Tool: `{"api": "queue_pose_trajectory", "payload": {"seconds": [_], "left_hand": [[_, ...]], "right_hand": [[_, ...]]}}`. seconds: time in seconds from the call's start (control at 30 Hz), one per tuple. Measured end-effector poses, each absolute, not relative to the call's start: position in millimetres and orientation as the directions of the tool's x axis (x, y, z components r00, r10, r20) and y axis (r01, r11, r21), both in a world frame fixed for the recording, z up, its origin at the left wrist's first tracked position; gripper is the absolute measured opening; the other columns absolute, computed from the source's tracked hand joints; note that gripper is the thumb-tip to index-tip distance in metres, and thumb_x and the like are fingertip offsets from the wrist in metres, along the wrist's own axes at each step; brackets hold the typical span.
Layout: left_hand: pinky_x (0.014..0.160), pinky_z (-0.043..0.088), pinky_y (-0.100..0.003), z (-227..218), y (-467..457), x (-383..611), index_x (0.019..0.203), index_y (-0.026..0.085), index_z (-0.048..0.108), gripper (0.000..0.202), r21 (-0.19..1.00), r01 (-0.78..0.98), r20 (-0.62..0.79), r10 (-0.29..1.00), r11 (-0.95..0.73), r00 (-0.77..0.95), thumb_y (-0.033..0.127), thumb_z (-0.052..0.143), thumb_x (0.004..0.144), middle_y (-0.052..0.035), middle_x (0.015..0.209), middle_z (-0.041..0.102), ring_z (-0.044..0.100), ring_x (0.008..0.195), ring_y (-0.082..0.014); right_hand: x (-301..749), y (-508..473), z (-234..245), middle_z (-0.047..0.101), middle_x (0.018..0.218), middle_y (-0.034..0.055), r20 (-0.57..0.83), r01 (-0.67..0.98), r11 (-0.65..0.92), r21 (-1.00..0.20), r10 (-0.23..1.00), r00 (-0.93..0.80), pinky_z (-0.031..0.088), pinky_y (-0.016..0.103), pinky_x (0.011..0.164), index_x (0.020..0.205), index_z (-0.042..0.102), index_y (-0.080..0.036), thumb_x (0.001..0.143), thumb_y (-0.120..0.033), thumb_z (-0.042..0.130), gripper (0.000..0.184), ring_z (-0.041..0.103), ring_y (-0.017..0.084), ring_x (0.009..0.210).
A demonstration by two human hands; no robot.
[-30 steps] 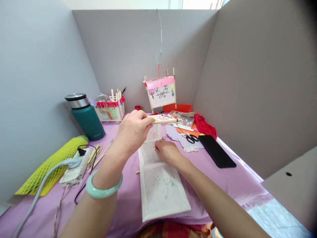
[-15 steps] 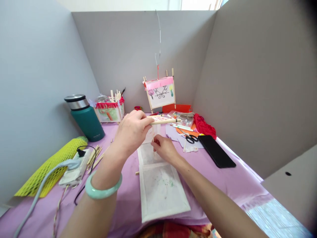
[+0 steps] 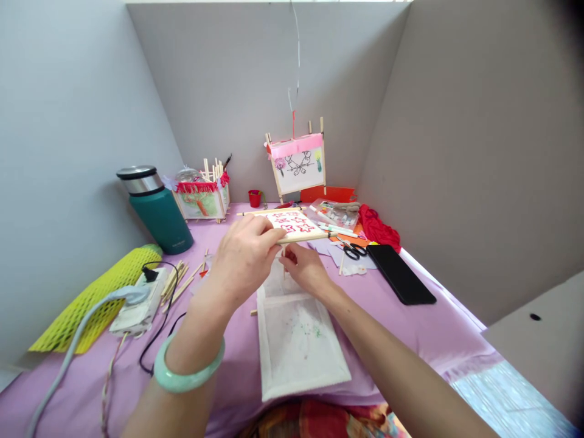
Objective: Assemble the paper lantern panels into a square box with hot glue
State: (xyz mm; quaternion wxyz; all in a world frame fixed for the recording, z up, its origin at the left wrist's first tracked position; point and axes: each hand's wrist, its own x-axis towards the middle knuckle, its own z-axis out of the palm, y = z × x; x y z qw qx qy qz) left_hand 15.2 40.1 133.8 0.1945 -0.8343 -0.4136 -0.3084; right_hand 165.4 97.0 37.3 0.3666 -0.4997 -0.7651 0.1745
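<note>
My left hand point(image 3: 249, 252), with a pale green bangle point(image 3: 189, 368) on its wrist, grips the near edge of a stick-framed paper panel point(image 3: 298, 224). Red star-like shapes are drawn on the panel, which is held nearly flat above the table. Just below it, my right hand point(image 3: 305, 266) pinches a thin wooden stick point(image 3: 285, 267) that points up towards the panel's underside. Whether the stick touches the panel I cannot tell. Beneath both hands lies a whitish cloth mat point(image 3: 303, 350) with faint green specks.
A teal bottle point(image 3: 159, 216), a power strip point(image 3: 141, 304) and loose sticks point(image 3: 176, 283) are on the left. Black-handled scissors point(image 3: 353, 250), a phone point(image 3: 400, 274) and red yarn point(image 3: 378, 226) lie right. Behind hangs a stick-framed paper lantern point(image 3: 298, 167) beside a decorated stick holder point(image 3: 201, 198).
The panel has tilted, so its red drawing now faces me more. My right hand has risen slightly towards it. The camera view has dipped a little.
</note>
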Motion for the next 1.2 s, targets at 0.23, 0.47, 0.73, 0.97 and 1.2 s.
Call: {"api": "queue_pose_trajectory", "payload": {"seconds": [0.23,0.47,0.73,0.97,1.2], "left_hand": [[0.080,0.047,-0.039,133,31,16,0.105,0.017,0.065,0.023,-0.066,0.823,0.655,0.597,-0.565,0.462,0.012,0.055,0.084,-0.0087,0.095,0.063,0.053,0.092,-0.0233],[0.086,0.049,-0.042,128,0,8,0.107,0.022,0.062,0.026,-0.013,0.810,0.819,0.459,-0.587,0.345,0.012,0.057,0.084,-0.0086,0.107,0.063,0.057,0.101,-0.0239],[0.083,0.053,-0.042,46,-34,-14,0.105,0.021,0.063,0.037,0.052,0.784,0.607,0.643,-0.619,0.467,0.000,0.043,0.082,-0.0093,0.103,0.067,0.061,0.097,-0.0230],[0.094,0.049,-0.048,11,-27,-24,0.108,0.017,0.063,0.040,0.042,0.802,0.458,0.725,-0.596,0.514,-0.003,0.043,0.080,-0.0121,0.115,0.064,0.058,0.106,-0.0248],[0.086,0.053,-0.043,18,-25,-26,0.099,0.020,0.065,0.030,0.091,0.769,0.520,0.688,-0.633,0.505,0.003,0.046,0.083,-0.0102,0.106,0.067,0.062,0.098,-0.0223]], "right_hand": [[176,88,37,0.067,0.083,0.0008,0.405,0.616,0.448,-0.648,0.888,-0.221,0.042,0.025,0.064,0.096,0.057,-0.021,0.084,-0.025,0.056,0.013,0.060,0.014,0.069],[224,47,37,0.066,0.092,0.0042,0.482,0.658,0.532,-0.533,0.830,-0.280,0.045,0.028,0.073,0.092,0.061,-0.020,0.089,-0.021,0.051,0.010,0.061,0.017,0.083],[266,14,14,0.059,0.123,0.0109,0.472,0.635,0.746,-0.202,0.642,-0.604,0.045,0.040,0.090,0.114,0.062,-0.024,0.087,-0.006,0.045,0.037,0.053,0.023,0.111],[264,18,10,0.061,0.124,0.0079,0.410,0.603,0.785,-0.142,0.601,-0.686,0.043,0.042,0.093,0.105,0.065,-0.024,0.090,-0.011,0.049,0.026,0.051,0.023,0.115],[267,24,7,0.063,0.119,0.0096,0.464,0.535,0.799,-0.274,0.597,-0.655,0.045,0.039,0.091,0.108,0.061,-0.021,0.091,-0.010,0.044,0.027,0.056,0.020,0.109]]}}
